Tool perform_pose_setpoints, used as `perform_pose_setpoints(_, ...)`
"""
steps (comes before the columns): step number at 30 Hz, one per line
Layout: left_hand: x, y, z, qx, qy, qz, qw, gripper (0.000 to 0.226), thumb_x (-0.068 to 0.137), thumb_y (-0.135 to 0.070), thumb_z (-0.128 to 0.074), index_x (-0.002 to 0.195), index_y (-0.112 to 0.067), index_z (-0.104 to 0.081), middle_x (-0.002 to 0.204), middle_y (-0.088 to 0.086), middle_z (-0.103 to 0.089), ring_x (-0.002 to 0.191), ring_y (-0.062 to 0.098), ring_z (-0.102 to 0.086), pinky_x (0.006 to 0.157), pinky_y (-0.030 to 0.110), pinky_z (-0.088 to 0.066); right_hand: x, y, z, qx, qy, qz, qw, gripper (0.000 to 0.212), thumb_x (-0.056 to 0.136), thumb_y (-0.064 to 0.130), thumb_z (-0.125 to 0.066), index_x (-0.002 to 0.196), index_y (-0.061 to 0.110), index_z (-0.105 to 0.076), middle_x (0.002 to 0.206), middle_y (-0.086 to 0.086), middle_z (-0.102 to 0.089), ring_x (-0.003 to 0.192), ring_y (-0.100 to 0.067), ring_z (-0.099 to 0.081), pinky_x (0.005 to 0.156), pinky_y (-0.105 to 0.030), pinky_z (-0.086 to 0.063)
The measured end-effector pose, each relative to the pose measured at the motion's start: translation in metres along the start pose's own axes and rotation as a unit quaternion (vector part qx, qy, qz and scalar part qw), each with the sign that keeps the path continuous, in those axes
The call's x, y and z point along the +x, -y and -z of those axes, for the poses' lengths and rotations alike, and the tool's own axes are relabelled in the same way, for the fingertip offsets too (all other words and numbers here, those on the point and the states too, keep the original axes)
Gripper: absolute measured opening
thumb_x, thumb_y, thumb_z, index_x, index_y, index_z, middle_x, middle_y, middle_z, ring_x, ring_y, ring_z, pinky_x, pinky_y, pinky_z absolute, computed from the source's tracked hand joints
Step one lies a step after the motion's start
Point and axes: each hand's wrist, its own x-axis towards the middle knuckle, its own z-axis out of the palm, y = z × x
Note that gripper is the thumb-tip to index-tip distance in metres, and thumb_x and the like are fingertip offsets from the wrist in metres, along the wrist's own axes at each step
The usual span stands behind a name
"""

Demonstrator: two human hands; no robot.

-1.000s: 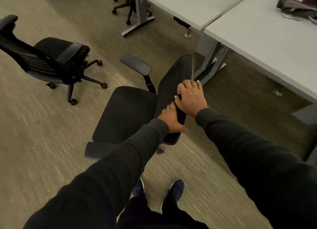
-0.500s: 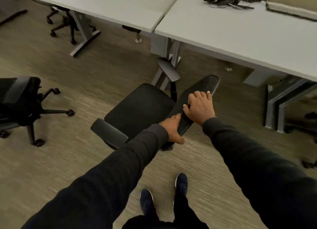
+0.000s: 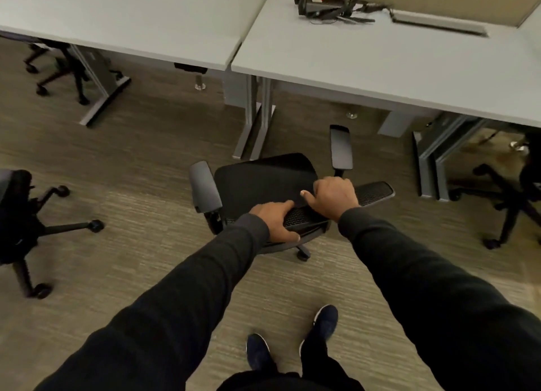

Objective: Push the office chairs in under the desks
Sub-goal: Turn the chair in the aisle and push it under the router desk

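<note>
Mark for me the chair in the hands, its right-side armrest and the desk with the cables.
chair (image 3: 263, 182): head view, seat cushion.
right-side armrest (image 3: 340, 147): head view, pad middle.
desk with the cables (image 3: 380, 65): head view, bare top.

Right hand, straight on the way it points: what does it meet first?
The right hand would probably meet the front edge of the desk, passing over the seat of the chair beside its armrest; height is unclear.

I get dim, flat overhead light. The pale desk tops (image 3: 380, 68) at twelve o'clock are brightest, without glare, and soft shadow pools beneath them. The centre chair (image 3: 263, 182) reads fairly sharp, while the side chair (image 3: 17, 215) at nine o'clock smears with motion blur. Desk edges bow toward the corners.
</note>
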Motion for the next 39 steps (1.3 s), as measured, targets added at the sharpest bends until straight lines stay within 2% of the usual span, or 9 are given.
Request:
perform_pose_setpoints(3,-0.005,0.006,-0.003,0.060,-0.047,-0.034,0.996,0.082,0.070,-0.084,-0.051,0.128,-0.026,-0.049,0.120,-0.001,-0.063,0.107,0.024,-0.061,0.089,0.042,-0.046,0.001,-0.004,0.000,0.056,0.063,-0.015,0.996,0.054,0.095,0.064,-0.046,0.076,0.017,-0.065,0.075,-0.001,-0.064,0.081,-0.025,-0.065,0.068,-0.036,-0.052)
perform_pose_setpoints(6,-0.005,0.011,0.000,0.149,-0.098,-0.034,0.983,0.102,0.062,-0.101,-0.029,0.123,-0.023,-0.056,0.112,0.001,-0.064,0.101,0.025,-0.060,0.086,0.042,-0.041,0.000,-0.011,-0.003,0.106,0.101,-0.036,0.989,0.057,0.094,0.067,-0.046,0.070,0.018,-0.065,0.069,0.001,-0.060,0.078,-0.023,-0.062,0.064,-0.033,-0.045)
perform_pose_setpoints(9,-0.004,0.012,0.004,0.212,-0.157,-0.039,0.964,0.114,0.056,-0.106,-0.015,0.112,-0.018,-0.063,0.102,0.005,-0.064,0.093,0.026,-0.057,0.082,0.042,-0.038,-0.003,-0.014,-0.007,0.119,0.110,-0.067,0.985,0.060,0.093,0.070,-0.043,0.070,0.020,-0.064,0.071,0.001,-0.061,0.078,-0.022,-0.062,0.064,-0.033,-0.045)
perform_pose_setpoints(12,0.000,0.011,0.011,0.241,-0.174,-0.058,0.953,0.120,0.053,-0.107,-0.007,0.107,-0.016,-0.065,0.098,0.006,-0.062,0.090,0.025,-0.053,0.082,0.041,-0.038,-0.008,-0.016,-0.013,0.134,0.106,-0.095,0.981,0.062,0.091,0.073,-0.040,0.070,0.020,-0.063,0.071,0.001,-0.063,0.076,-0.021,-0.063,0.063,-0.033,-0.048)
perform_pose_setpoints(15,0.010,0.007,0.021,0.252,-0.169,-0.069,0.950,0.121,0.051,-0.107,-0.006,0.103,-0.015,-0.065,0.095,0.005,-0.062,0.086,0.023,-0.053,0.080,0.040,-0.041,-0.013,-0.022,-0.017,0.155,0.091,-0.121,0.976,0.065,0.091,0.075,-0.037,0.071,0.020,-0.065,0.071,0.001,-0.065,0.075,-0.021,-0.064,0.067,-0.035,-0.052)
perform_pose_setpoints(20,0.036,-0.007,0.032,0.260,-0.154,-0.075,0.950,0.124,0.046,-0.108,-0.005,0.102,-0.016,-0.066,0.093,0.005,-0.064,0.084,0.023,-0.057,0.076,0.038,-0.042,-0.017,-0.043,-0.014,0.171,0.014,-0.115,0.978,0.064,0.094,0.073,-0.034,0.069,0.020,-0.059,0.067,0.002,-0.060,0.067,-0.020,-0.060,0.062,-0.037,-0.052)
perform_pose_setpoints(27,0.075,-0.035,0.044,0.269,-0.137,-0.079,0.950,0.121,0.048,-0.108,-0.006,0.099,-0.017,-0.067,0.091,0.006,-0.067,0.083,0.024,-0.060,0.072,0.036,-0.040,-0.037,-0.095,-0.006,0.096,-0.092,-0.122,0.984,0.061,0.097,0.070,-0.032,0.073,0.019,-0.055,0.072,0.001,-0.055,0.067,-0.021,-0.055,0.068,-0.041,-0.046)
perform_pose_setpoints(30,0.092,-0.045,0.048,0.268,-0.134,-0.079,0.951,0.115,0.049,-0.107,-0.011,0.095,-0.017,-0.065,0.088,0.005,-0.066,0.081,0.024,-0.058,0.070,0.035,-0.035,-0.043,-0.115,-0.011,0.087,-0.107,-0.152,0.979,0.062,0.097,0.071,-0.029,0.076,0.020,-0.056,0.074,0.001,-0.056,0.071,-0.021,-0.055,0.074,-0.042,-0.045)
perform_pose_setpoints(39,0.151,-0.080,0.061,0.249,-0.139,-0.065,0.956,0.118,0.048,-0.108,-0.010,0.097,-0.016,-0.066,0.085,0.003,-0.062,0.079,0.021,-0.055,0.076,0.036,-0.045,-0.009,-0.181,-0.016,0.106,-0.104,-0.140,0.979,0.059,0.097,0.071,-0.030,0.070,0.024,-0.052,0.066,0.006,-0.049,0.064,-0.016,-0.050,0.070,-0.039,-0.041)
